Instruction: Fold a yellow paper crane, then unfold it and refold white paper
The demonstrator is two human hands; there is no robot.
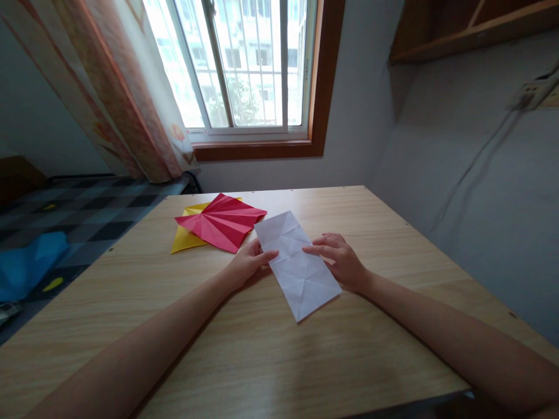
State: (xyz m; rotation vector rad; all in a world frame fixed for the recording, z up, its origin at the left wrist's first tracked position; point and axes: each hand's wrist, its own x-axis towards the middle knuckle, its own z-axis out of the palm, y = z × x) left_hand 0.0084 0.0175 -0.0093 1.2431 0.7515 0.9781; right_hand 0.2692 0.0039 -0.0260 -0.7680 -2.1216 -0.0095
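Note:
A white sheet of paper (301, 273), a long rectangle marked with crossing creases, is held at a slant just over the table. My left hand (250, 263) grips its left edge, with the thumb on top and the fingers partly hidden beneath. At the opposite edge is my right hand (340, 260), its fingers bent and the fingertips resting on the paper's upper face; its thumb is hidden. Beyond my left hand lies a red pleated sheet of paper (225, 224), spread out on top of a yellow sheet of paper (183, 240).
The wooden table (209, 361) reaches toward the window (257, 64). To the left, a bed with a checked cover (109, 203) holds a blue item (32, 259). A cable (469, 166) hangs down the right wall from a socket, below a wooden shelf (476, 38).

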